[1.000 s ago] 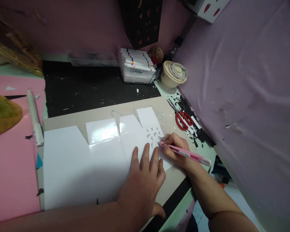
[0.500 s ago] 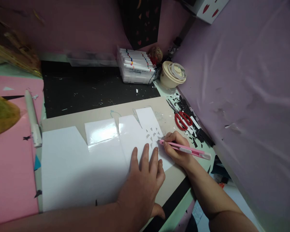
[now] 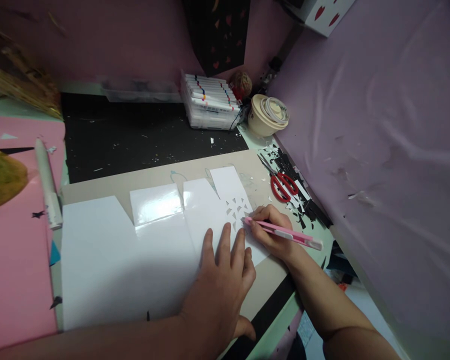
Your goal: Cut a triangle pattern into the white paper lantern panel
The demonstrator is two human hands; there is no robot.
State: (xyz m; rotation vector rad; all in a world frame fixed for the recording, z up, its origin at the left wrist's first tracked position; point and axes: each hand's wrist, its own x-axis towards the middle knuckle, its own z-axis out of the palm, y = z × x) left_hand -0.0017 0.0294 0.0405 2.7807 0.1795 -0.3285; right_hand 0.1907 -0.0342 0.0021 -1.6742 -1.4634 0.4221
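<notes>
Right hand [image 3: 273, 231]: fingers clenched round pink knife [image 3: 287, 233]. Knife's long axis runs 10-to-4 o'clock, tip on white card [image 3: 105, 260] beside cut-out pattern [image 3: 237, 209]. Left hand [image 3: 221, 285] lies flat with fingers released, pressing card at 7 o'clock from tip, near it.

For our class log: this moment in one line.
left hand: flat on white card | right hand: pink craft knife, tip at cut-outs | red scissors: apart
</notes>
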